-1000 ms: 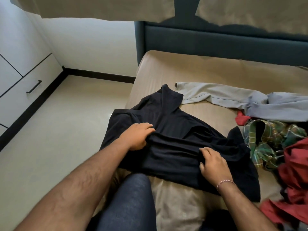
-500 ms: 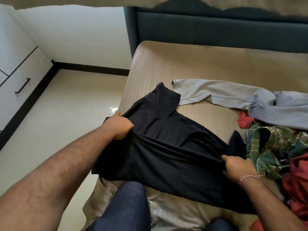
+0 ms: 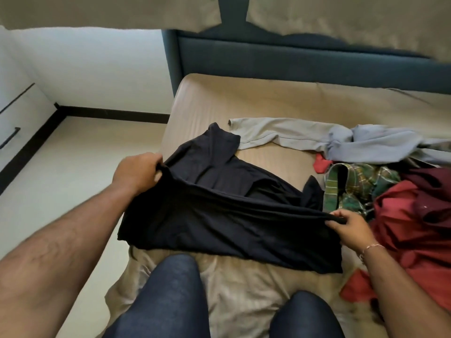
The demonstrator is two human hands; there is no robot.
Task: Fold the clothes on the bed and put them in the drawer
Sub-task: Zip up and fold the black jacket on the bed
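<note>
A black garment (image 3: 219, 215) lies spread over the near left corner of the bed (image 3: 256, 98), with a fold line stretched taut across it. My left hand (image 3: 136, 173) grips its left edge, just past the mattress side. My right hand (image 3: 349, 226) pinches the opposite end of the fold near the clothes pile. The lower part of the garment hangs toward my knees. A white drawer front with a black handle (image 3: 9, 137) shows at the far left.
A light grey garment (image 3: 305, 139) stretches across the bed behind. To the right sit a green plaid shirt (image 3: 353, 189) and red clothes (image 3: 415, 228). A dark blue headboard (image 3: 292, 59) closes the far end. Pale floor (image 3: 73, 179) runs along the left.
Both hands moved apart from the middle of the black garment to its edges, pulling the fold line taut. The view has tilted slightly.
</note>
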